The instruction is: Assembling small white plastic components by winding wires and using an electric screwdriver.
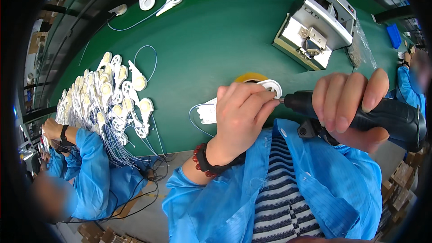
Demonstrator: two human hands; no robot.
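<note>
My right hand (348, 108) is wrapped round a black electric screwdriver (387, 119), held nearly level with its bit pointing left. The fingers of my left hand (245, 119) are closed over a white plastic part (272, 84), whose spoked round end shows beyond my fingertips. The bit's tip meets my left thumb and forefinger; whether a screw is pinched there is hidden. A white piece (207, 113) with a blue cable (192, 119) sticks out left of that hand. Just behind lies a round yellow thing (249, 77), partly covered.
A pile of white cabled parts (105, 85) covers the green table (193, 54) at left. A boxy white machine (310, 31) stands back right, beside a clear plastic bag (362, 47). More white parts (170, 3) lie at the far edge. A co-worker's blue sleeve (92, 153) is at left.
</note>
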